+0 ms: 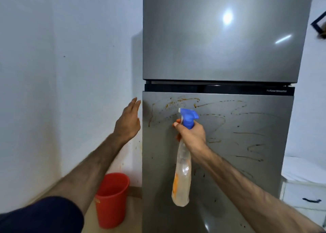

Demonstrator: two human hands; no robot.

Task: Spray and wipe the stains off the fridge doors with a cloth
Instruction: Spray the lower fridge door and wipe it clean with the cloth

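A grey two-door fridge fills the middle of the view. Its upper door (pixel 220 39) looks clean and reflects a light. The lower door (pixel 247 162) carries brown streaks and drips (pixel 188 99) across its top half. My right hand (pixel 192 135) grips the neck of a clear spray bottle (pixel 182 176) with a blue trigger head (pixel 188 117), held just in front of the lower door with the nozzle pointing left. My left hand (pixel 127 121) is empty, fingers straight, raised beside the fridge's left edge near the wall. No cloth is in view.
A red plastic bucket (pixel 112 199) stands on the floor left of the fridge, against the white wall (pixel 61 74). Small brown splashes mark the wall low down. A white cabinet with a dark handle (pixel 307 194) stands to the right.
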